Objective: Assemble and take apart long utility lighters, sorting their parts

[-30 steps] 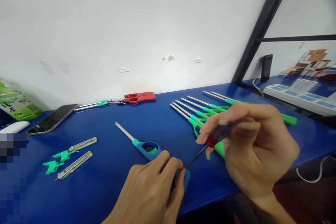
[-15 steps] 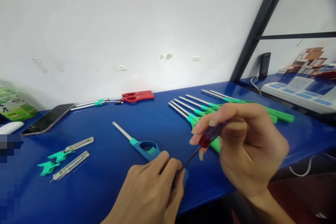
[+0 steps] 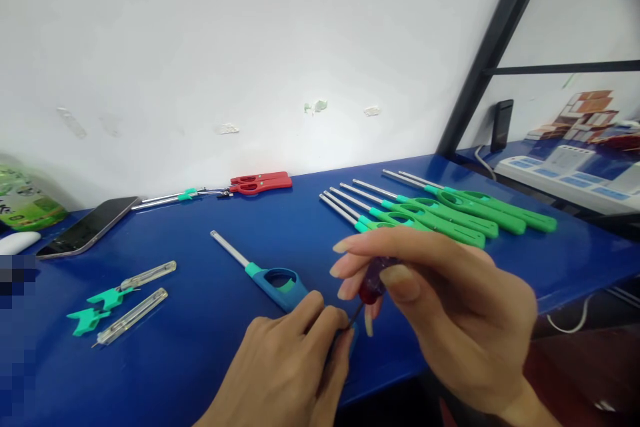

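Observation:
A blue long-nosed lighter [image 3: 273, 279] lies on the blue table [image 3: 200, 333] with its metal tube pointing away to the left. My left hand [image 3: 287, 367] presses down on its handle end, fingers closed over it. My right hand [image 3: 445, 310] pinches a small screwdriver with a dark red handle [image 3: 371, 285] between thumb and fingers. Its thin shaft slants down to the lighter's handle, right beside my left fingertips.
Several green lighters [image 3: 440, 210] lie side by side at the back right. A red lighter [image 3: 260, 182] and a metal tube rest near the wall. Two clear tubes with green clips [image 3: 120, 300] lie at left, beyond them a phone [image 3: 87, 227] and a green bottle [image 3: 25, 197].
My right hand has come down and to the left, bringing the screwdriver steeper and closer to the lighter's handle. My left hand has stayed on the lighter.

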The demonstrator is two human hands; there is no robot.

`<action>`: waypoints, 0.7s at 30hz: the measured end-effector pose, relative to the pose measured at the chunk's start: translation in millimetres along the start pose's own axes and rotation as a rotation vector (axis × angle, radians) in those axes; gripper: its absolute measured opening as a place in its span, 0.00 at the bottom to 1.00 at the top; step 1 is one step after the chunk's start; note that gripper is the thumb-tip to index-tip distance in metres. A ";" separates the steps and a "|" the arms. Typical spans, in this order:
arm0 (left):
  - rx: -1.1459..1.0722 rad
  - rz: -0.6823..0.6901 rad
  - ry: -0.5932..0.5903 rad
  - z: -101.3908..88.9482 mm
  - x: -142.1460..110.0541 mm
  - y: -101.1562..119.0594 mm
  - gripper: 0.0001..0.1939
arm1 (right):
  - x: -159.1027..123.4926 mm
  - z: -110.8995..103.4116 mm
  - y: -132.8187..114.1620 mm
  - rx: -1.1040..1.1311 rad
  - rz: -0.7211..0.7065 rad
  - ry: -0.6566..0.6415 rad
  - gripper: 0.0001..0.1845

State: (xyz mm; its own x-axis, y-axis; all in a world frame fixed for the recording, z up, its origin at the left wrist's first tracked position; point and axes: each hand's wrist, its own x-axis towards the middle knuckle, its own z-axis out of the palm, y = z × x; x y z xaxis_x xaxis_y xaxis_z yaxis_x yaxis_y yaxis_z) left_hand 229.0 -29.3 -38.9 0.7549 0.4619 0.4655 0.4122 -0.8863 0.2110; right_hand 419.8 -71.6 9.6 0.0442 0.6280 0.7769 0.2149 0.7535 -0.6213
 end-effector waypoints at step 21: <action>-0.135 -0.085 -0.215 -3.2 4.1 2.0 0.12 | -2.5 2.0 8.0 0.034 0.095 0.049 0.16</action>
State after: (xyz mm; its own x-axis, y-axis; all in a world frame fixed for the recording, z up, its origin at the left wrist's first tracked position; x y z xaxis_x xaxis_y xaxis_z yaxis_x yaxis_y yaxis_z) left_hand 231.3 -29.3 -33.8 0.8174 0.5185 0.2510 0.4181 -0.8337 0.3608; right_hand 419.5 -66.8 2.5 0.1108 0.6871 0.7180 0.1739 0.6979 -0.6947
